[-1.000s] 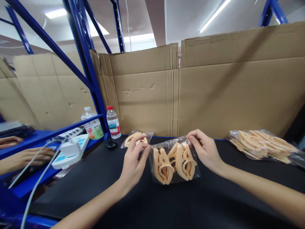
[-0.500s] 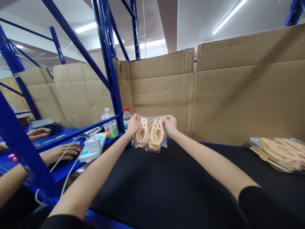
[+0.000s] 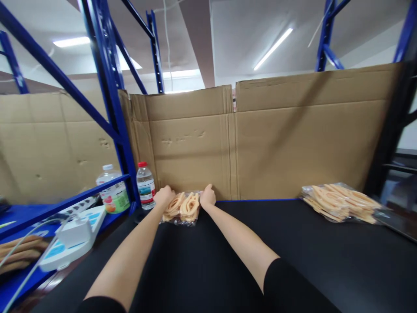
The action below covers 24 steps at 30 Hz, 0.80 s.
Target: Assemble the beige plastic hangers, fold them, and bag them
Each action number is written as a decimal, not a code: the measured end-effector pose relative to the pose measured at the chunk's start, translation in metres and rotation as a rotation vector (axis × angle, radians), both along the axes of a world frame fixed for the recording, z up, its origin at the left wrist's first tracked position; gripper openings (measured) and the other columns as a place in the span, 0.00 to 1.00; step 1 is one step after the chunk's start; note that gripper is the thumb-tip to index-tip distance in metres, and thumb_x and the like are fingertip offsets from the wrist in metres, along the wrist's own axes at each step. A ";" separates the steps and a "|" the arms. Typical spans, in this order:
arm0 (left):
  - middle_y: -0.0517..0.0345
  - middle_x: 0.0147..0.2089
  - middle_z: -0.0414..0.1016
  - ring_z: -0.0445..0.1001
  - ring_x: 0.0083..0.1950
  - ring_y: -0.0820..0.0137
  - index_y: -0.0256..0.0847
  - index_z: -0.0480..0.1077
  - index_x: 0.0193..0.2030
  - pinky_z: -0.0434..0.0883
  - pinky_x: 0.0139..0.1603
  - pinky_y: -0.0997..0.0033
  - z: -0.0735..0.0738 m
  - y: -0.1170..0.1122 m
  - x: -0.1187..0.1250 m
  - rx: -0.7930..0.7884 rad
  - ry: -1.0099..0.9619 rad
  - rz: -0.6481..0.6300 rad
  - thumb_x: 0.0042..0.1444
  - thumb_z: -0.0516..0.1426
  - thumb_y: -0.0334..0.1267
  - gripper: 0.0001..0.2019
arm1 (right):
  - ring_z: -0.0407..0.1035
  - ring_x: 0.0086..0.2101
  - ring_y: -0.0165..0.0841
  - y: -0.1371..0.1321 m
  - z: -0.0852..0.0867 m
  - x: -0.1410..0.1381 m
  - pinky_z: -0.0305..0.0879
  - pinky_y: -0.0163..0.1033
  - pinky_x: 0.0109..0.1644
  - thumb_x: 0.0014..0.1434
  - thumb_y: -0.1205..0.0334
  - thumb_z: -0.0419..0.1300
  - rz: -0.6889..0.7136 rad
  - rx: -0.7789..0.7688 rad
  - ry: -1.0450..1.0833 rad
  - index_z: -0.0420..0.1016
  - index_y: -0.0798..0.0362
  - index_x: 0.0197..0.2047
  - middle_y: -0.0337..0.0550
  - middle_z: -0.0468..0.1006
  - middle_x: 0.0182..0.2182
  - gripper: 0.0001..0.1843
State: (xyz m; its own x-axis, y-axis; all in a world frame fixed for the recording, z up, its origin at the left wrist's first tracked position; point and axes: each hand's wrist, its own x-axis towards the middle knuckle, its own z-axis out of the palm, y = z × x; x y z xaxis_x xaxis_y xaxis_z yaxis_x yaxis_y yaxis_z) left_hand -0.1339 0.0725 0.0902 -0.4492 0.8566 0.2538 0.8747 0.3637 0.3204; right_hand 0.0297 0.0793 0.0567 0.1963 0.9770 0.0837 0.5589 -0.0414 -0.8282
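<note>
Both my arms reach far forward over the black table (image 3: 293, 261). My left hand (image 3: 163, 196) and my right hand (image 3: 207, 196) are closed on the two top corners of a clear plastic bag of orange plastic clips (image 3: 181, 207). The bag rests at the table's far edge, against the cardboard wall (image 3: 260, 148). Whether another bag lies under it cannot be made out.
A pile of bagged orange clips (image 3: 340, 201) lies at the far right. A water bottle (image 3: 145, 185) stands left of my hands by a blue rack post (image 3: 114, 113). A second bottle (image 3: 112, 189), a white power strip (image 3: 74, 237) and another person's fingers (image 3: 16, 252) are at the left.
My hands carried the bag away from me, lifted it, then set it down at the far edge by the cardboard. Both hands kept their grip on its top corners.
</note>
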 end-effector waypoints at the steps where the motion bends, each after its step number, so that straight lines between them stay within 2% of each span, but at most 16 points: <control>1: 0.49 0.52 0.70 0.72 0.48 0.62 0.36 0.66 0.52 0.72 0.47 0.56 0.004 -0.003 0.001 0.017 0.022 0.000 0.61 0.55 0.41 0.15 | 0.69 0.45 0.37 0.001 0.001 0.006 0.69 0.48 0.47 0.63 0.58 0.56 0.006 -0.002 -0.006 0.67 0.54 0.53 0.47 0.70 0.50 0.17; 4: 0.48 0.49 0.72 0.72 0.48 0.60 0.35 0.67 0.49 0.70 0.47 0.55 0.017 -0.015 0.009 0.085 0.077 -0.054 0.62 0.53 0.41 0.14 | 0.69 0.45 0.37 -0.001 0.003 0.036 0.69 0.48 0.47 0.63 0.58 0.56 0.033 -0.018 -0.016 0.67 0.55 0.53 0.47 0.70 0.50 0.17; 6: 0.42 0.48 0.73 0.72 0.50 0.51 0.36 0.68 0.44 0.69 0.45 0.55 0.024 -0.024 0.022 0.144 0.100 -0.151 0.60 0.51 0.39 0.11 | 0.69 0.45 0.37 -0.008 0.002 0.065 0.69 0.48 0.47 0.63 0.58 0.56 0.074 -0.023 -0.020 0.67 0.55 0.53 0.47 0.70 0.50 0.17; 7: 0.42 0.48 0.74 0.72 0.50 0.49 0.38 0.68 0.43 0.68 0.44 0.56 0.026 -0.029 0.031 0.168 0.101 -0.215 0.59 0.50 0.39 0.11 | 0.69 0.45 0.37 -0.014 0.000 0.082 0.69 0.48 0.47 0.63 0.58 0.56 0.099 -0.021 -0.024 0.67 0.55 0.53 0.47 0.70 0.50 0.17; 9: 0.45 0.45 0.76 0.73 0.48 0.49 0.40 0.68 0.41 0.68 0.42 0.57 0.025 -0.039 0.053 0.186 0.070 -0.349 0.56 0.51 0.39 0.10 | 0.69 0.45 0.37 -0.031 -0.005 0.120 0.69 0.48 0.47 0.63 0.58 0.56 0.145 -0.013 -0.033 0.67 0.55 0.53 0.47 0.71 0.50 0.16; 11: 0.48 0.39 0.77 0.75 0.44 0.52 0.41 0.68 0.38 0.67 0.41 0.59 0.019 -0.048 0.081 0.177 0.010 -0.501 0.54 0.51 0.41 0.09 | 0.70 0.44 0.37 -0.053 -0.009 0.164 0.69 0.47 0.46 0.63 0.57 0.56 0.172 -0.007 -0.049 0.68 0.55 0.52 0.47 0.71 0.49 0.16; 14: 0.56 0.34 0.76 0.75 0.40 0.60 0.42 0.67 0.35 0.68 0.42 0.64 0.003 -0.059 0.135 0.137 -0.120 -0.768 0.54 0.52 0.39 0.06 | 0.70 0.43 0.36 -0.085 -0.004 0.240 0.70 0.46 0.45 0.63 0.58 0.56 0.158 0.001 -0.092 0.68 0.55 0.52 0.47 0.72 0.48 0.16; 17: 0.60 0.32 0.75 0.74 0.35 0.67 0.42 0.69 0.34 0.70 0.40 0.68 -0.013 -0.063 0.202 0.014 -0.298 -0.985 0.52 0.56 0.34 0.03 | 0.70 0.43 0.35 -0.108 0.019 0.318 0.70 0.46 0.45 0.63 0.58 0.56 0.054 0.036 -0.152 0.68 0.56 0.51 0.47 0.72 0.48 0.16; 20: 0.57 0.36 0.74 0.74 0.34 0.69 0.37 0.69 0.42 0.72 0.36 0.67 -0.020 -0.061 0.277 -0.169 -0.493 -1.069 0.57 0.57 0.34 0.07 | 0.70 0.44 0.37 -0.116 0.050 0.390 0.69 0.47 0.46 0.63 0.57 0.56 -0.116 0.067 -0.209 0.68 0.55 0.52 0.47 0.71 0.49 0.16; 22: 0.53 0.44 0.73 0.74 0.39 0.68 0.35 0.67 0.49 0.74 0.39 0.63 -0.021 -0.057 0.326 -0.278 -0.618 -1.083 0.61 0.55 0.39 0.12 | 0.69 0.45 0.38 -0.115 0.066 0.431 0.69 0.47 0.46 0.62 0.58 0.57 -0.240 0.066 -0.241 0.68 0.55 0.52 0.47 0.70 0.51 0.17; 24: 0.51 0.49 0.71 0.73 0.44 0.65 0.36 0.66 0.52 0.73 0.43 0.59 -0.019 -0.052 0.372 -0.350 -0.742 -1.075 0.62 0.55 0.40 0.14 | 0.69 0.45 0.38 -0.111 0.076 0.466 0.69 0.46 0.46 0.62 0.58 0.57 -0.348 0.040 -0.259 0.68 0.55 0.52 0.47 0.70 0.51 0.17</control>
